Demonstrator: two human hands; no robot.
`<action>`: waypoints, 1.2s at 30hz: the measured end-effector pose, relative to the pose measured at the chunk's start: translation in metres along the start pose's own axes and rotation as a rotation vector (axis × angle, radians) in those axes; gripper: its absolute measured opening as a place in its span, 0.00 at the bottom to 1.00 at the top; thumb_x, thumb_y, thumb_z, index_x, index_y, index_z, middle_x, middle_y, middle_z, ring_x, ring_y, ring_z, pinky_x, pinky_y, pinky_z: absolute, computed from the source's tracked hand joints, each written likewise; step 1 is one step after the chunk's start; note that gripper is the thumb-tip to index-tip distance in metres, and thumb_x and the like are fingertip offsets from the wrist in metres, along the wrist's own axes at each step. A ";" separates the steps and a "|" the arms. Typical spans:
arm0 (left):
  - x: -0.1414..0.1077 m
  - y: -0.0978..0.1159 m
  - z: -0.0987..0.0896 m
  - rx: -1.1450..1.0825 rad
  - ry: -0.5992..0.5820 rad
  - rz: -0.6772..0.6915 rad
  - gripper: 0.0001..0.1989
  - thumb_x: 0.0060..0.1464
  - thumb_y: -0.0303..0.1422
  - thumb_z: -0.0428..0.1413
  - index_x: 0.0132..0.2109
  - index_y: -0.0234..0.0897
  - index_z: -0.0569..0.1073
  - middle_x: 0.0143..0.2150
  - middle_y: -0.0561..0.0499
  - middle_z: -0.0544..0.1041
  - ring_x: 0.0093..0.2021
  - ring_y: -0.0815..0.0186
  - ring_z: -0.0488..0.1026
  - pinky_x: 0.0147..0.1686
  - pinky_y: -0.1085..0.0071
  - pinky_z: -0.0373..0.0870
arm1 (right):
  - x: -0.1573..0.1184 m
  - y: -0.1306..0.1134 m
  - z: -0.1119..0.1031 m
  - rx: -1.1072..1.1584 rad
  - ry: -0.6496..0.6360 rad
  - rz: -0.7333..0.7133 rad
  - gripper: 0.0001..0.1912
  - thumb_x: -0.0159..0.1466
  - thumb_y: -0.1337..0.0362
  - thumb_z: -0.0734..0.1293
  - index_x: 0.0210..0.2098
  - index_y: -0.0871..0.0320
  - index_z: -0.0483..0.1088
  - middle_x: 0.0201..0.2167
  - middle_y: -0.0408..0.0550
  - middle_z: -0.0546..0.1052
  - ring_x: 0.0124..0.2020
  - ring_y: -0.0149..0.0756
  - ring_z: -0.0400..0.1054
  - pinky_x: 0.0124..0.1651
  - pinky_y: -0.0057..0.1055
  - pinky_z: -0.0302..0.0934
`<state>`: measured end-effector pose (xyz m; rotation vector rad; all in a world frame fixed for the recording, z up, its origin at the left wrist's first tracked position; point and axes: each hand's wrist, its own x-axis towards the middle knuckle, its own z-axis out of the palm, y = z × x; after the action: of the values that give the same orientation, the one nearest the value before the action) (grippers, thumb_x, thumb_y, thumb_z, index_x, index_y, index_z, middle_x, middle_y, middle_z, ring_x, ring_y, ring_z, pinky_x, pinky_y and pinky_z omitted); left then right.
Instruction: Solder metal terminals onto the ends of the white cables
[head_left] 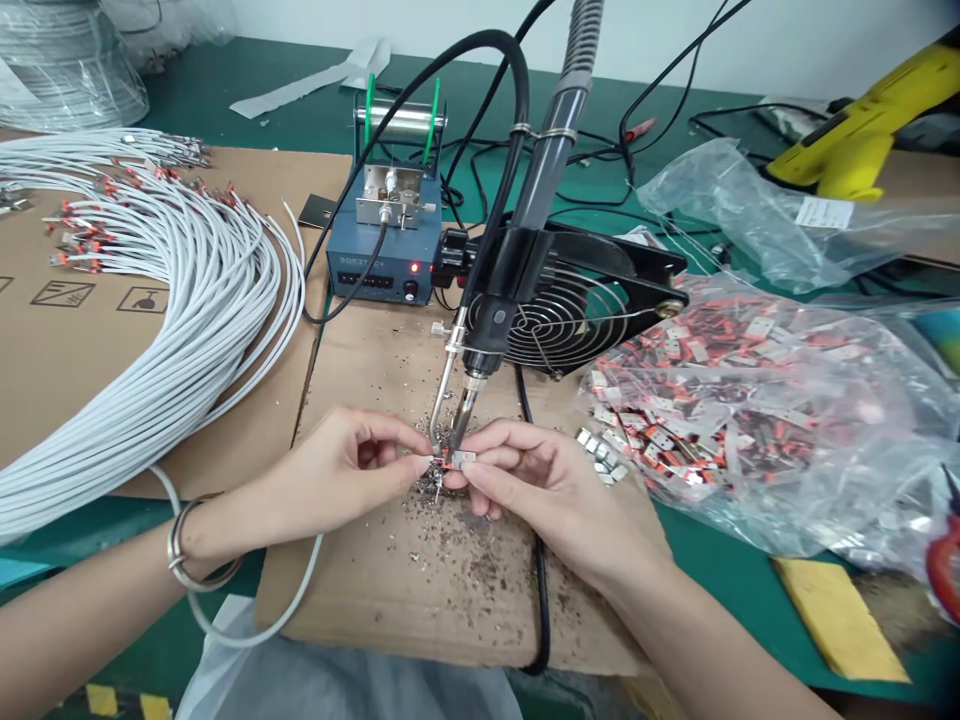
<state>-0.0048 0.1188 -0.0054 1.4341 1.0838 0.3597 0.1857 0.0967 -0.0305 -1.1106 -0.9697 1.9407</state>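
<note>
My left hand [367, 462] pinches the end of a white cable [259, 638] between thumb and fingertips, and the cable loops down below my wrist. Between the thumb and fingers of my right hand [529, 480] is a small metal USB connector [465, 458] with orange plastic. Both sets of fingertips meet just under the tip of a mounted soldering iron [491, 320]. A thin solder feed tube [448, 375] points down beside that tip. Whether the wire ends touch the connector is too small to tell.
A blue solder feeder [382, 260] with a solder spool [405, 118] and a black fan [562, 320] stand behind. Bundled white cables [225, 270] lie left. Loose metal connectors [601, 458] and a plastic bag of connectors [720, 380] lie right. Solder debris [465, 570] covers the cardboard [345, 610].
</note>
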 end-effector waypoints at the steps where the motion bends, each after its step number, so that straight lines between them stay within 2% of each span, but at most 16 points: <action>1: 0.000 0.000 0.000 0.001 -0.001 -0.002 0.11 0.51 0.33 0.52 0.36 0.28 0.73 0.21 0.54 0.62 0.21 0.76 0.55 0.20 0.79 0.52 | 0.000 0.000 0.000 0.004 -0.004 -0.005 0.10 0.54 0.64 0.69 0.34 0.63 0.67 0.29 0.51 0.75 0.21 0.21 0.65 0.24 0.16 0.59; 5: -0.001 0.000 0.000 0.000 0.000 -0.003 0.12 0.51 0.34 0.52 0.36 0.28 0.73 0.21 0.54 0.62 0.21 0.76 0.55 0.20 0.79 0.52 | 0.000 0.000 0.000 0.017 -0.012 -0.018 0.10 0.54 0.64 0.69 0.33 0.63 0.68 0.25 0.49 0.75 0.21 0.21 0.65 0.24 0.16 0.59; 18: 0.003 -0.003 -0.002 0.052 -0.006 0.002 0.12 0.52 0.34 0.52 0.37 0.28 0.74 0.20 0.54 0.62 0.21 0.76 0.55 0.20 0.79 0.51 | 0.001 0.000 0.002 -0.053 0.037 0.001 0.13 0.53 0.62 0.69 0.34 0.63 0.67 0.27 0.50 0.75 0.20 0.21 0.63 0.22 0.17 0.58; 36: 0.000 -0.003 -0.003 -0.010 -0.052 -0.021 0.14 0.51 0.37 0.53 0.37 0.28 0.74 0.22 0.52 0.64 0.22 0.75 0.55 0.21 0.78 0.52 | -0.001 -0.002 0.001 -0.005 -0.037 -0.041 0.08 0.56 0.66 0.68 0.34 0.63 0.69 0.26 0.48 0.75 0.21 0.19 0.63 0.24 0.14 0.58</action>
<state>-0.0082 0.1197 -0.0078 1.4146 1.0530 0.3112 0.1857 0.0969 -0.0277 -1.0532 -1.0100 1.9332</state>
